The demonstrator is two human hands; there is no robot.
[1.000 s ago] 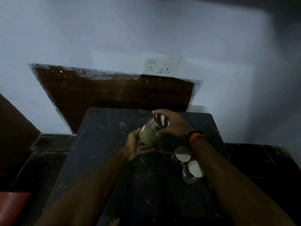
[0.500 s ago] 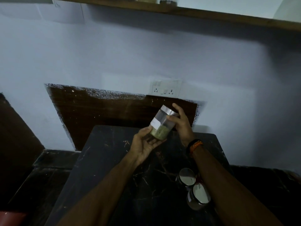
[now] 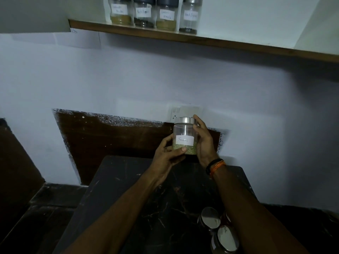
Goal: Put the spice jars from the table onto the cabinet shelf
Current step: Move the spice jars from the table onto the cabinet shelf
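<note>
Head view: fennel jar upright in both my hands, held above the far edge of the table
My left hand cups the base, thumb across the front; my right hand wraps the side up to the steel lid. Two more steel-lidded jars stand on the table by my right forearm. Four labelled jars sit in a row on the shelf above
</note>
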